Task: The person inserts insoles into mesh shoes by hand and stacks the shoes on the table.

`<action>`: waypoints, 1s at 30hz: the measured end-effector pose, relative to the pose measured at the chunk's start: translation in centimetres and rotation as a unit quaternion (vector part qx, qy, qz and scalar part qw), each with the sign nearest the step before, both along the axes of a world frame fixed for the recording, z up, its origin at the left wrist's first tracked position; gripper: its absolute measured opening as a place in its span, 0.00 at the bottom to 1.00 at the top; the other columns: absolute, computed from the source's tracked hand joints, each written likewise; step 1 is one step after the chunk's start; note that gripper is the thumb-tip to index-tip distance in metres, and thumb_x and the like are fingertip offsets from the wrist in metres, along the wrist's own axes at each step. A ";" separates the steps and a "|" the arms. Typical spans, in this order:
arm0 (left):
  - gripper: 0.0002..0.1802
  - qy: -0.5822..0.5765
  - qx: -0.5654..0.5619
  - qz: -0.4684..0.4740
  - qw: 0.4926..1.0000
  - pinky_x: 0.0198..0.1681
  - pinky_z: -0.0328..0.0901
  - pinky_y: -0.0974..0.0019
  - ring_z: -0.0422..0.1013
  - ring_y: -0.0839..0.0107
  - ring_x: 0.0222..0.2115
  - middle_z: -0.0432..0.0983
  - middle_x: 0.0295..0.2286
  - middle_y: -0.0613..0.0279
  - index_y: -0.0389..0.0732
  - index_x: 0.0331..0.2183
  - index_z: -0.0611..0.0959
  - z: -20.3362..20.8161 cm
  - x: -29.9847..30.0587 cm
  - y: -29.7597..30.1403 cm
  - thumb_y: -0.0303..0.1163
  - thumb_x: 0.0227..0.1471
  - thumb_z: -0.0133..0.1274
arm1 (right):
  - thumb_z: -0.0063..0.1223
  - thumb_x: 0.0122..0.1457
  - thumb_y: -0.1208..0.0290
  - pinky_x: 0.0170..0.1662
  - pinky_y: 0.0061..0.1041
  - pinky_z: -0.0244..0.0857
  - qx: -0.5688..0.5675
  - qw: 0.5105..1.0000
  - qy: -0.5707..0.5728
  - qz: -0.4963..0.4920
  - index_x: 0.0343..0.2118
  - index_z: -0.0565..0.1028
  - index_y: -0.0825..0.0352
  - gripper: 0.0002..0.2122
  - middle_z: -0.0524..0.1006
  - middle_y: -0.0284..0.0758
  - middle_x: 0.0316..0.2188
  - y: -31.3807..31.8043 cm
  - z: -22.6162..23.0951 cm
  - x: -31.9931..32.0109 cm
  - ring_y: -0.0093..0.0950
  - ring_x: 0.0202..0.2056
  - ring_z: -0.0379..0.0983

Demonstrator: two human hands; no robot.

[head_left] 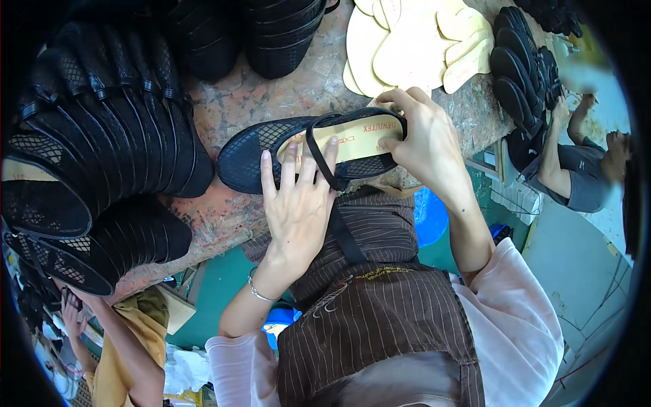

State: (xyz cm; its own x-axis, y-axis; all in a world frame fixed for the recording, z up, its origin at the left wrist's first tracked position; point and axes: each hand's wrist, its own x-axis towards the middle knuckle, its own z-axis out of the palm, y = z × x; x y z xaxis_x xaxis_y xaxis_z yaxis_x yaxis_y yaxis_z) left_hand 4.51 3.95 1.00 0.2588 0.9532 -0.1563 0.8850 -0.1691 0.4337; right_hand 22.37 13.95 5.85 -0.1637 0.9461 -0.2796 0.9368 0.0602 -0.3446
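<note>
Head view, only one angle here. Dead center of the frame there's a black mesh shoe (298, 146) lying on its side at the near edge of the tabletop (251, 102), toe pointing frame-left, opening turned up so the tan insole (356, 139) shows.

The left hand (295, 203) lies flat over the shoe's near side, fingers (290, 163) spread and straight, looks like it's just pinning the shoe so it doesn't slide. The right hand (424, 139) curls over the heel end, fingertips pressed together down on the insole, probably seating it into the heel. The strap (319, 152) loops loose across the opening, between the two hands.

Left side of the frame: a long overlapped row of black shoes (102, 129), fanned so each can be grabbed in turn. Top center-right: a pile of loose insoles (413, 47), within easy reach of the right hand. More stacked black shoes (522, 68) sit upper right.

Other people are at work at the far right and lower left.
</note>
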 end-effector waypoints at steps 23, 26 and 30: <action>0.35 -0.048 0.017 -0.008 0.999 0.63 0.50 0.43 0.63 0.47 0.51 0.68 0.48 0.44 0.42 0.54 0.76 2.7 -0.6 2.0 0.38 0.42 0.66 | 0.71 0.36 0.74 0.40 0.34 0.70 -0.018 0.994 0.091 0.058 0.38 0.78 0.67 0.21 0.78 0.39 0.32 1.2 -1.1 1.8 0.38 0.38 0.76; 0.18 -0.122 0.061 0.107 0.985 0.56 0.59 0.48 0.69 0.51 0.43 0.74 0.36 0.52 0.36 0.37 0.82 4.5 -0.8 2.1 0.35 0.44 0.66 | 0.66 0.52 0.66 0.36 0.24 0.70 -0.067 0.962 0.258 -0.055 0.45 0.78 0.70 0.19 0.81 0.34 0.36 1.4 1.2 5.5 0.23 0.34 0.76; 0.19 -0.154 0.144 0.145 0.967 0.40 0.65 0.56 0.71 0.56 0.35 0.76 0.32 0.56 0.40 0.31 0.80 6.4 5.3 3.5 0.44 0.44 0.66 | 0.59 0.57 0.63 0.34 0.31 0.71 0.191 0.946 0.193 -0.179 0.39 0.81 0.69 0.14 0.81 0.40 0.22 4.3 0.7 9.7 0.32 0.27 0.79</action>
